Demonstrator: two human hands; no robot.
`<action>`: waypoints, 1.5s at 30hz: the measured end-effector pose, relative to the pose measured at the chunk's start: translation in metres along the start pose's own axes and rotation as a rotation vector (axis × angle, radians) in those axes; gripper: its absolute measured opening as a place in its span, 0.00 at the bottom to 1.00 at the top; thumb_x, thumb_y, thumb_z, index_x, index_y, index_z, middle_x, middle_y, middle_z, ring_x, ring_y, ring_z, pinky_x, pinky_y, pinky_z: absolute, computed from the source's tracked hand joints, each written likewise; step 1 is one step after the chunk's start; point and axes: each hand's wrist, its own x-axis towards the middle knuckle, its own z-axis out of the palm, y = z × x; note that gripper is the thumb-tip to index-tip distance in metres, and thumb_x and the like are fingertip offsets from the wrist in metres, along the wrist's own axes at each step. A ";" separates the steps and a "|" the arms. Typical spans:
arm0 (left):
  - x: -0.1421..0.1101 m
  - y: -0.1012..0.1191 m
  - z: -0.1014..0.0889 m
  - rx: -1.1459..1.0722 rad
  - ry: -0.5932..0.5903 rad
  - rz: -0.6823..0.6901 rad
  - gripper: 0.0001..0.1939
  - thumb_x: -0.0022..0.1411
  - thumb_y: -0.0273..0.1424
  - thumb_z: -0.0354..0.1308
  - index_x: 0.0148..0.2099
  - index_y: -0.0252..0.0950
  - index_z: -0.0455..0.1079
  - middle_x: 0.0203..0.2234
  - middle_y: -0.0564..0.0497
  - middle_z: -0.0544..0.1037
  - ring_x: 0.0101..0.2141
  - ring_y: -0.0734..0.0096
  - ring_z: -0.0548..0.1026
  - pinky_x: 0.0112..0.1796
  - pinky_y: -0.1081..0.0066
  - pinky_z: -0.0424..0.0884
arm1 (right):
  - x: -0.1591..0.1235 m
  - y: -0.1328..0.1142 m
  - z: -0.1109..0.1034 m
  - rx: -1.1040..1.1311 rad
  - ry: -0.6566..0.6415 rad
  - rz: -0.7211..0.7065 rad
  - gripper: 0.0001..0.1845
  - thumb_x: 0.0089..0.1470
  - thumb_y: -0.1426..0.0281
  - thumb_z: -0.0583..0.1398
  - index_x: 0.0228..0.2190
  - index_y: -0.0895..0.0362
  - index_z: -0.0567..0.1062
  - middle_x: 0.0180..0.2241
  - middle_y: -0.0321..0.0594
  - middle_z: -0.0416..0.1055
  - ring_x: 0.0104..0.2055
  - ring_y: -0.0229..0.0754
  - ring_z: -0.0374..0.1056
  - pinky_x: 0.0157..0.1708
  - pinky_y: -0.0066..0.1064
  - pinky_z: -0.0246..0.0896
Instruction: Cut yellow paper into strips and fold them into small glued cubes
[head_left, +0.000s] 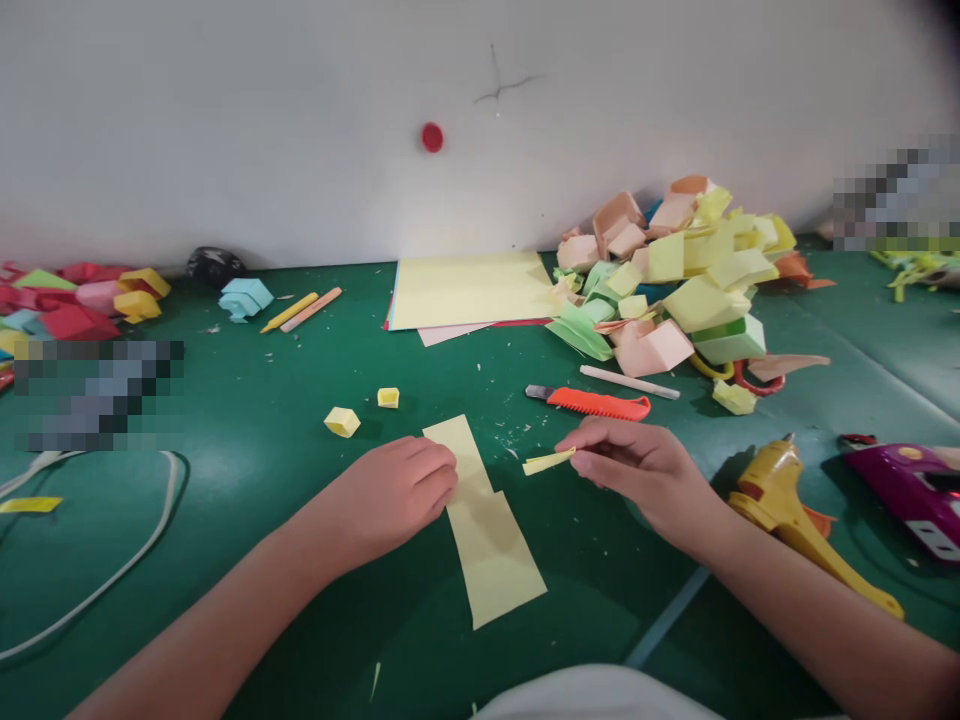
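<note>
Between thumb and fingertips, my right hand (626, 460) pinches a small folded strip of yellow paper (546, 463), held a little to the right of the table's middle. My left hand (409, 490) is closed, its curled fingers resting at the left edge of a pale yellow paper piece (463, 445); whether it grips anything is hidden. A second yellow paper piece (504, 560) overlaps the first on its near side. Beyond my left hand lie two little folded yellow paper shapes, one larger (343, 422) and one smaller (388, 398).
An orange utility knife (600, 402) and a pale stick (630, 382) lie beyond my right hand. Folded paper shapes (697, 260) heap up at back right. A yellow glue gun (780, 490) and a purple tool (911, 480) sit right. Paper sheets (472, 290) lie against the wall; a white cable (169, 530) loops left.
</note>
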 end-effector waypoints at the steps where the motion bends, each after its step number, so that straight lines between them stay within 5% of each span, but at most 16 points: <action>1: 0.000 0.000 0.002 0.000 -0.001 -0.004 0.14 0.73 0.26 0.47 0.40 0.34 0.73 0.38 0.44 0.78 0.39 0.61 0.75 0.41 0.62 0.72 | 0.000 0.000 0.000 -0.011 -0.003 -0.006 0.10 0.56 0.61 0.67 0.35 0.54 0.83 0.29 0.37 0.73 0.28 0.36 0.62 0.26 0.28 0.57; 6: 0.000 -0.002 0.008 -0.069 0.021 -0.066 0.13 0.74 0.26 0.45 0.42 0.34 0.70 0.39 0.45 0.77 0.39 0.62 0.75 0.40 0.63 0.72 | -0.003 -0.001 0.000 -0.124 -0.130 -0.118 0.08 0.61 0.63 0.63 0.36 0.53 0.81 0.33 0.39 0.73 0.31 0.38 0.66 0.29 0.29 0.62; 12: 0.001 -0.002 0.006 -0.185 0.015 -0.241 0.11 0.75 0.30 0.44 0.44 0.36 0.68 0.39 0.47 0.79 0.38 0.64 0.77 0.38 0.65 0.71 | -0.009 -0.005 0.008 -0.342 -0.425 -0.380 0.07 0.63 0.72 0.60 0.40 0.52 0.78 0.49 0.43 0.75 0.52 0.45 0.68 0.52 0.40 0.64; 16: 0.001 -0.001 0.003 -0.226 0.018 -0.330 0.11 0.74 0.31 0.44 0.43 0.38 0.68 0.38 0.49 0.80 0.37 0.63 0.78 0.35 0.66 0.71 | -0.011 -0.008 0.013 -0.387 -0.550 -0.378 0.09 0.66 0.75 0.55 0.41 0.52 0.74 0.51 0.43 0.76 0.55 0.45 0.65 0.56 0.42 0.63; 27: 0.001 -0.002 -0.001 -0.452 0.025 -0.496 0.10 0.75 0.34 0.43 0.44 0.40 0.65 0.39 0.51 0.80 0.38 0.66 0.80 0.36 0.68 0.72 | -0.012 -0.007 0.010 -0.499 -0.557 -0.306 0.13 0.68 0.73 0.52 0.47 0.52 0.74 0.47 0.44 0.74 0.56 0.46 0.63 0.53 0.39 0.65; 45: 0.001 -0.002 0.002 -0.406 -0.013 -0.330 0.13 0.75 0.31 0.38 0.39 0.38 0.61 0.31 0.51 0.70 0.32 0.67 0.68 0.34 0.67 0.65 | -0.008 -0.014 0.001 -0.534 -0.623 -0.322 0.12 0.68 0.73 0.52 0.45 0.53 0.74 0.42 0.41 0.76 0.50 0.44 0.66 0.50 0.37 0.64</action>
